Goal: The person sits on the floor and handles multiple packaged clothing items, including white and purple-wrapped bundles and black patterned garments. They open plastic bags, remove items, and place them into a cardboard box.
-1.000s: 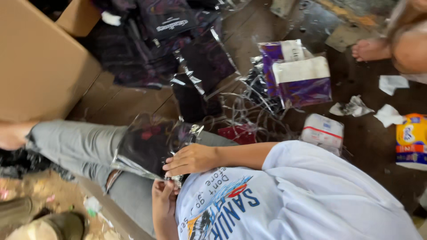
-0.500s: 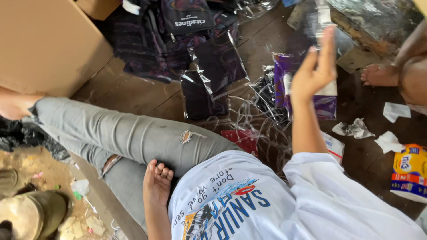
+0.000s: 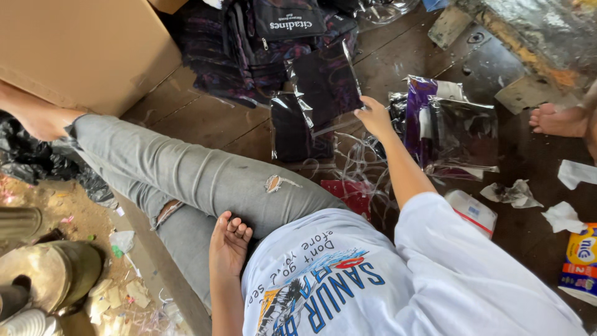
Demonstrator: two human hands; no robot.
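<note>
My right hand (image 3: 375,117) reaches forward and pinches the lower corner of a clear plastic packet (image 3: 323,87) with a black folded item inside. The packet stands tilted over another black packet (image 3: 292,134) on the wooden floor. My left hand (image 3: 229,244) rests against my grey-jeaned thigh (image 3: 205,180), holding nothing, its fingers loosely curled. A heap of dark zipped bags (image 3: 261,43) lies just beyond the packets.
A big cardboard box (image 3: 81,50) stands at the top left. A purple-and-clear packet (image 3: 451,127), a red item (image 3: 345,194), a small white box (image 3: 472,213), crumpled paper (image 3: 513,193) and a yellow pack (image 3: 581,255) lie to the right. Another person's foot (image 3: 556,121) is at the far right. Metal pots (image 3: 50,267) sit at the bottom left.
A second ago both hands were at my lap on a bagged black item. The right hand swung up and forward to the packets; the left hand stayed by my thigh, now empty.
</note>
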